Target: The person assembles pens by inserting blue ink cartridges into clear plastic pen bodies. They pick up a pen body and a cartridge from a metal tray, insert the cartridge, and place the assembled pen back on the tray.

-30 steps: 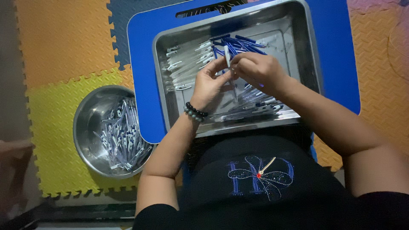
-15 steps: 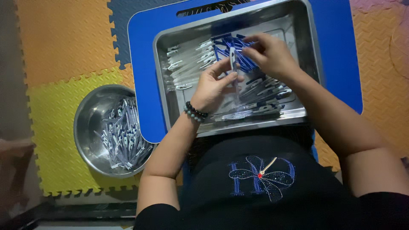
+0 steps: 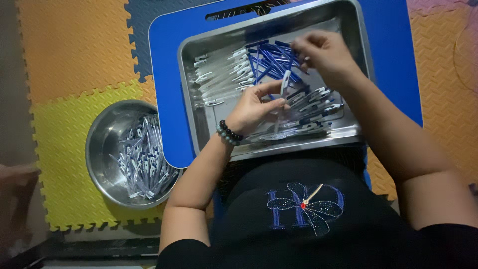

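My left hand (image 3: pixel 255 105), with a dark bead bracelet on the wrist, holds a clear pen barrel (image 3: pixel 285 82) upright over the steel tray (image 3: pixel 199 124). My right hand (image 3: pixel 323 52) reaches into the pile of blue pen refills (image 3: pixel 271 59) at the tray's far side, fingers pinched together; whether one is caught between them I cannot tell. Clear pen barrels with white clips (image 3: pixel 224 74) lie in the tray's left part. Assembled pens (image 3: pixel 313 107) lie near its front right.
The tray rests on a blue plastic board (image 3: pixel 167 89) over my lap. A round steel bowl (image 3: pixel 102 149) with several finished pens stands on the yellow foam mat (image 3: pixel 59 144) at left. Orange mat tiles (image 3: pixel 74 45) lie beyond.
My hands have parted. The right hand moved away from the left and up to the blue refill pile. The left hand stays near the tray's middle with the barrel.
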